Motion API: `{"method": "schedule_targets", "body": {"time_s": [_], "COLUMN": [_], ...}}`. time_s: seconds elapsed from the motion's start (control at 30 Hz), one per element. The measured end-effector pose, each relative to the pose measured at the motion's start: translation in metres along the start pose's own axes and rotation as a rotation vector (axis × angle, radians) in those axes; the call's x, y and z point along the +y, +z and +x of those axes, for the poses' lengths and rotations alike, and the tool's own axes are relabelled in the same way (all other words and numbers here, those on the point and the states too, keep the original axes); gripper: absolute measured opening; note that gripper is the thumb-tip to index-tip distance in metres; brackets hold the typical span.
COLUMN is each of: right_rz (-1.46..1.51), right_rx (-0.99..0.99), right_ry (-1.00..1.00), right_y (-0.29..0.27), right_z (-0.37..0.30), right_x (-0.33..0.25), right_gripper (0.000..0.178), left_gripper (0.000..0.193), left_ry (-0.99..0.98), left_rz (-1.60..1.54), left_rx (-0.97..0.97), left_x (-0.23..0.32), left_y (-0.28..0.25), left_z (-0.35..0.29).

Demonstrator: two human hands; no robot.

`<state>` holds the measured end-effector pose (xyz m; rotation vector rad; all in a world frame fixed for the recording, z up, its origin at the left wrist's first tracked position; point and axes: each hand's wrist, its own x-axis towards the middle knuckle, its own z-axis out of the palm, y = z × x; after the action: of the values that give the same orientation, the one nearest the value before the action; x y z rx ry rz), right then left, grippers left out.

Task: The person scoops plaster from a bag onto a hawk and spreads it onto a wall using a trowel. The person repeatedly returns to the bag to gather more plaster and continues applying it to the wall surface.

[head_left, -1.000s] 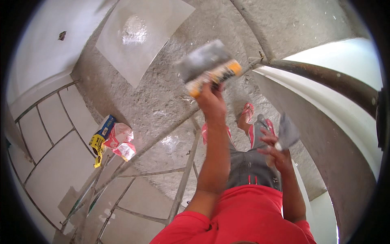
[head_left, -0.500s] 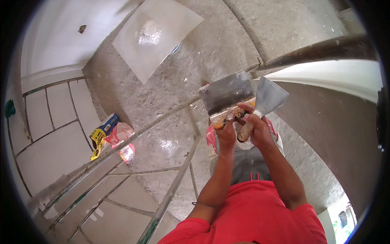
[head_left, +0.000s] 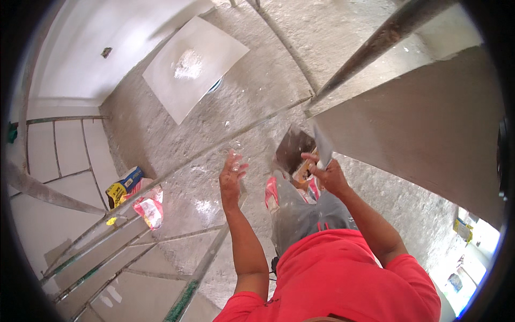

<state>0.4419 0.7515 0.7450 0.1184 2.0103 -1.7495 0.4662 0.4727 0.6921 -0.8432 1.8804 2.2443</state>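
Observation:
My left hand (head_left: 231, 181) is raised over the floor at the middle, fingers spread and curled a little, with nothing in it. Two smeared scraping tools are at my right hand (head_left: 331, 177), whose fingers are closed round them. One is a wide putty knife (head_left: 294, 146) with a dark, broad blade and a yellowish, caked back edge. The other is a narrower putty knife (head_left: 323, 144), its grey blade seen nearly edge-on and blurred. Its handle is hidden by my fingers.
Scaffold pipes (head_left: 252, 124) cross below and beside me. A pale square board (head_left: 196, 70) bearing white powder lies beyond, over something blue-rimmed. At left are crumpled bags (head_left: 147, 206) and a yellow-blue packet (head_left: 124, 185). A grey wall panel (head_left: 418, 129) stands close on the right.
My left hand has let go of the wide putty knife and moved left. Both knives are now at my right hand, turned and lower. The view has shifted a little.

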Motion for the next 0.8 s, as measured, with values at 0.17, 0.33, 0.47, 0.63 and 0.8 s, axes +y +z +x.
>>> {"method": "schedule_targets", "body": {"time_s": [0.17,0.33,0.47,0.63,0.8], "right_rz": [-0.367,-0.501,-0.598,-0.613,-0.415], "right_rx": [0.041,0.118,0.399,0.874,1.264], "right_ry": [-0.148,-0.157,-0.101,0.190,0.651], "right_y": [-0.001,-0.023,-0.046,-0.071,-0.045], "right_z": [-0.051,-0.131,-0.212,-0.340,-0.414], "right_x": [0.025,0.040,0.045,0.094,0.211], "right_gripper": [0.034,0.039,0.041,0.034,0.039], "left_gripper": [0.032,0.018,0.015,0.015,0.027], "left_ry": [-0.297,-0.494,-0.600,-0.773,-0.702], "left_rz": [0.024,0.015,0.059,0.280,0.474], "left_rx": [-0.071,-0.059,-0.152,-0.152,-0.271], "left_x": [-0.084,-0.159,-0.226,-0.213,-0.163], "left_y": [-0.028,-0.063,-0.110,-0.094,-0.053], "left_z": [-0.002,-0.021,-0.029,-0.034,-0.008]}}
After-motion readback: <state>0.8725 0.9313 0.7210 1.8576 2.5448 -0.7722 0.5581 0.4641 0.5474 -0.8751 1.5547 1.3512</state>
